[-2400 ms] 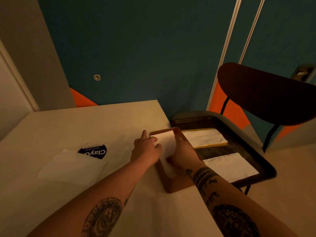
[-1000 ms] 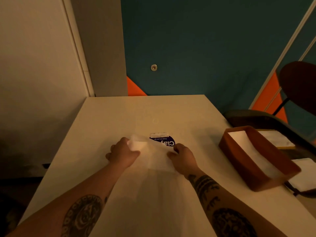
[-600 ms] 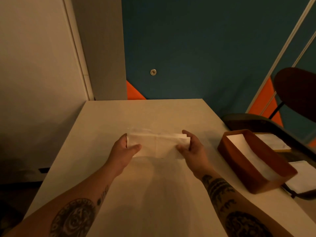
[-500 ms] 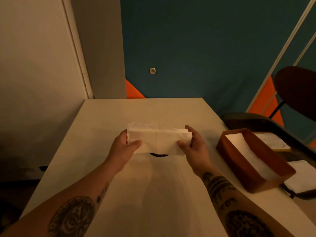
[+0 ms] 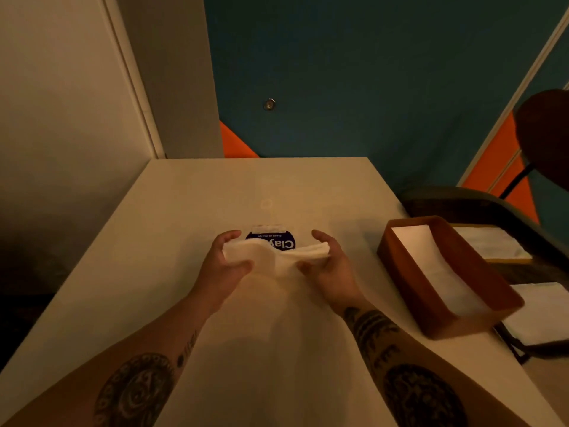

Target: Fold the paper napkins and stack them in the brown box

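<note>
Two hands: left hand point(image 5: 224, 268), right hand point(image 5: 331, 268). One napkin point(image 5: 271, 257), one purple label point(image 5: 277, 240), one box point(image 5: 431, 318), one desk point(image 5: 184, 211), one tray point(image 5: 462, 204) with two white piles point(image 5: 489, 245), one chair point(image 5: 548, 134). The stack point(image 5: 431, 266) in the box cannot be counted.

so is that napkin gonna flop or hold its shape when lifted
Probably floppy: the paper napkin sags in the middle between the left hand and right hand. Likely very light, since pinches at its two ends carry it. It seems to keep folds: its right edge shows stacked layers.
</note>
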`<state>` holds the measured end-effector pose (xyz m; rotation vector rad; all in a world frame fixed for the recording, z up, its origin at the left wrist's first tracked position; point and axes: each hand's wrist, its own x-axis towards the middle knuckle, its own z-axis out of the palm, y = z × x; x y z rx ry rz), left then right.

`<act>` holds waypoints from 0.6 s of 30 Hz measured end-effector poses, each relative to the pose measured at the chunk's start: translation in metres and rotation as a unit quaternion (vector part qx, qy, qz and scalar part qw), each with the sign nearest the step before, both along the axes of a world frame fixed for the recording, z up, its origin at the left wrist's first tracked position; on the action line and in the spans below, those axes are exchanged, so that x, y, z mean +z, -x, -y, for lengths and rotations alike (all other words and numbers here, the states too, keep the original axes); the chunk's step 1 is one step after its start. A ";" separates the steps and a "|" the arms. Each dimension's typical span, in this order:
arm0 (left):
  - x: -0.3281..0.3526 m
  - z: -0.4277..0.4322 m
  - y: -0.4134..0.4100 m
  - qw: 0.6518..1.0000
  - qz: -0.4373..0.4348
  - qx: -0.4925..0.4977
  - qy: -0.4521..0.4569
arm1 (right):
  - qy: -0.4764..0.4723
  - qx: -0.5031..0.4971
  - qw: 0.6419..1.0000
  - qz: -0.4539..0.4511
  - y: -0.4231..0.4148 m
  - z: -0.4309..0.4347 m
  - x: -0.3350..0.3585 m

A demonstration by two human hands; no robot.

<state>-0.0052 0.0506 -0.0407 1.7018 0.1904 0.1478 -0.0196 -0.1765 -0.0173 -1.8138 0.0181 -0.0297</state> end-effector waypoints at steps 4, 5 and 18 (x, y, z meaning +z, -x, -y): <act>0.009 0.013 -0.005 0.999 0.024 0.035 0.023 | -0.045 0.011 0.999 0.016 -0.009 0.004 0.010; 0.011 0.014 -0.005 0.999 0.023 0.037 0.027 | -0.045 0.008 0.999 0.016 -0.010 0.008 0.013; 0.008 0.019 0.013 0.995 0.019 0.055 -0.085 | -0.002 0.019 1.000 0.014 -0.002 0.030 0.008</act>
